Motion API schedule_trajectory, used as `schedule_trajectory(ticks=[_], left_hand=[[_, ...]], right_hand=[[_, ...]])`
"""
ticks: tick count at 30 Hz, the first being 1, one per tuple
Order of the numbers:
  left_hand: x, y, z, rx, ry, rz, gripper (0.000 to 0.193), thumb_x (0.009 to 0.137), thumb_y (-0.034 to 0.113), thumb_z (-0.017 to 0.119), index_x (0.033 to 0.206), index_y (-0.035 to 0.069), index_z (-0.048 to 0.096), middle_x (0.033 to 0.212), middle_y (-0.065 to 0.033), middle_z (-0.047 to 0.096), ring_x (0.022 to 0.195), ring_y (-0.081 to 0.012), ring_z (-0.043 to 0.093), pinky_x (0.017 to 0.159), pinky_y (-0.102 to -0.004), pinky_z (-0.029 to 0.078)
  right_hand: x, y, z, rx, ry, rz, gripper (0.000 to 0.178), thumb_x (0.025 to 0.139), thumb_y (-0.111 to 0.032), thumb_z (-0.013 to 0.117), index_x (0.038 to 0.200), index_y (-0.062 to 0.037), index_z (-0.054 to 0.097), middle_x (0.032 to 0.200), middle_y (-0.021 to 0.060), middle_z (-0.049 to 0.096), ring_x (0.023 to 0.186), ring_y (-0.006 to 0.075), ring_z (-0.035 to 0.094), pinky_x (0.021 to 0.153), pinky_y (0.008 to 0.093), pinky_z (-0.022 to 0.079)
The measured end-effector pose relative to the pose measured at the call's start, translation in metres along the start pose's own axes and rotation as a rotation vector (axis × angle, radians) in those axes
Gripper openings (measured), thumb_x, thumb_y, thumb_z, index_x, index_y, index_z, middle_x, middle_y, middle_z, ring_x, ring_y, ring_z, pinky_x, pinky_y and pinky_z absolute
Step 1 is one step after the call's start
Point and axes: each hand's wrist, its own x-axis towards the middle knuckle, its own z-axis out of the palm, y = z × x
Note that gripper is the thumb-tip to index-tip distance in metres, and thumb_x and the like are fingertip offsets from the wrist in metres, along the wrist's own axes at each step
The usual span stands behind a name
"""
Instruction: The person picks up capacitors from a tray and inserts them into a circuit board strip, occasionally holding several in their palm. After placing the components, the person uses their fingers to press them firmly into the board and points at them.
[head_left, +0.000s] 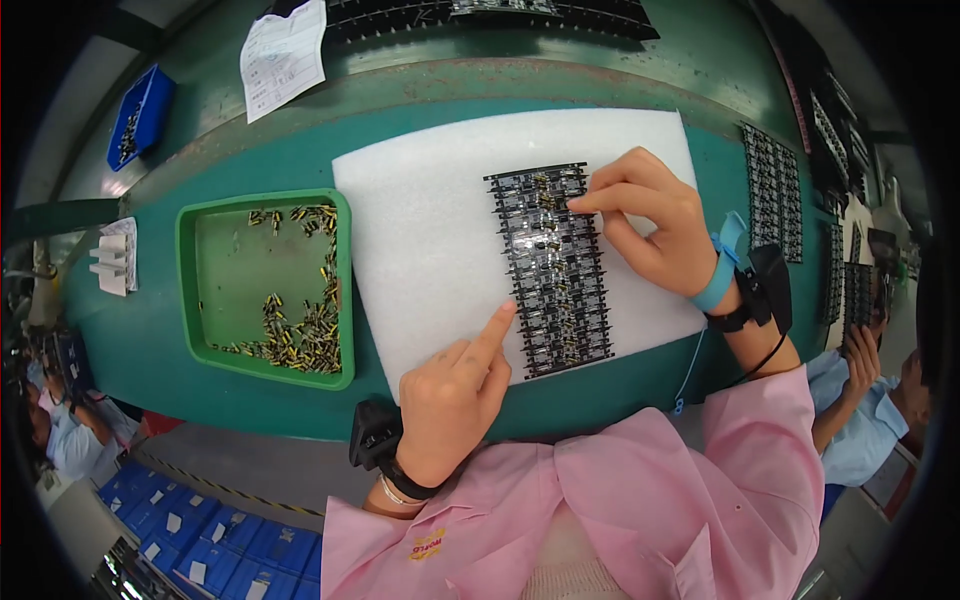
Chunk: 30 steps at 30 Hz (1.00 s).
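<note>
Mid-frame, circuit panel (548, 275) lying long axis near-vertical, top tipping left; right hand (645, 215) pinching, contents unclear; left hand (450, 395) pointing, gripping nothing.

A green table (110, 345) spreads beneath and around the hands (440, 410). Beyond them, along its far side, runs a green ledge (500, 80) with worn, scuffed patches. Behind and left of the left hand, below table level, grey floor (285, 455) shows, crossed by a yellow-and-black striped line (235, 492), beside blue bins (250, 545) bearing white labels. A person in light blue (865, 435) is well right of the right hand.
</note>
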Motion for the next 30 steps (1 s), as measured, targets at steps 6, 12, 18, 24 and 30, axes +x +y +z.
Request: schedule_trajectory(ticks=[6,12,18,24,30], left_hand=[[-0.03,0.052,-0.053,-0.365,-0.216,-0.256,0.066,0.073,-0.003,0.063,0.135,0.01,0.044,0.056,-0.0059,0.047,0.047,-0.0204,0.051,0.047,-0.0305,0.042],[-0.035,0.061,-0.022,-0.472,-0.153,-0.246,0.078,0.075,-0.004,0.061,0.141,0.01,0.022,0.06,-0.0104,0.05,0.055,-0.0309,0.057,0.053,-0.0368,0.046],[-0.03,0.064,-0.011,-0.399,-0.171,-0.311,0.076,0.075,-0.005,0.059,0.14,0.01,0.024,0.067,-0.012,0.057,0.061,-0.0322,0.062,0.056,-0.0367,0.048],[-0.024,0.059,-0.006,-0.357,-0.166,-0.32,0.074,0.077,-0.003,0.059,0.14,0.008,0.022,0.067,-0.0147,0.058,0.063,-0.0385,0.061,0.055,-0.0419,0.048],[-0.021,0.05,-0.001,-0.37,-0.176,-0.296,0.072,0.077,-0.002,0.06,0.139,0.008,0.025,0.064,-0.014,0.057,0.062,-0.0386,0.061,0.054,-0.0423,0.047]], right_hand=[[-0.029,-0.114,-0.005,0.13,-0.085,-0.132,0.025,0.065,0.006,0.069,0.089,-0.004,0.069,0.083,0.0071,0.058,0.07,0.0219,0.051,0.059,0.0313,0.042],[-0.052,-0.12,0.032,0.236,-0.099,-0.118,0.024,0.066,-0.002,0.076,0.089,-0.0041,0.066,0.082,0.0054,0.058,0.071,0.023,0.051,0.062,0.0323,0.043],[-0.061,-0.112,0.034,0.194,-0.084,-0.116,0.025,0.066,-0.002,0.075,0.089,-0.0036,0.066,0.082,0.0049,0.057,0.073,0.0232,0.051,0.064,0.0325,0.044],[-0.056,-0.109,0.037,0.15,-0.12,-0.085,0.025,0.067,0.0,0.071,0.091,-0.0031,0.063,0.081,0.0065,0.057,0.073,0.0241,0.051,0.066,0.0329,0.045],[-0.05,-0.096,0.04,0.283,-0.215,-0.01,0.023,0.069,0.002,0.068,0.091,-0.0025,0.062,0.081,0.008,0.056,0.073,0.0257,0.051,0.066,0.0329,0.044]])
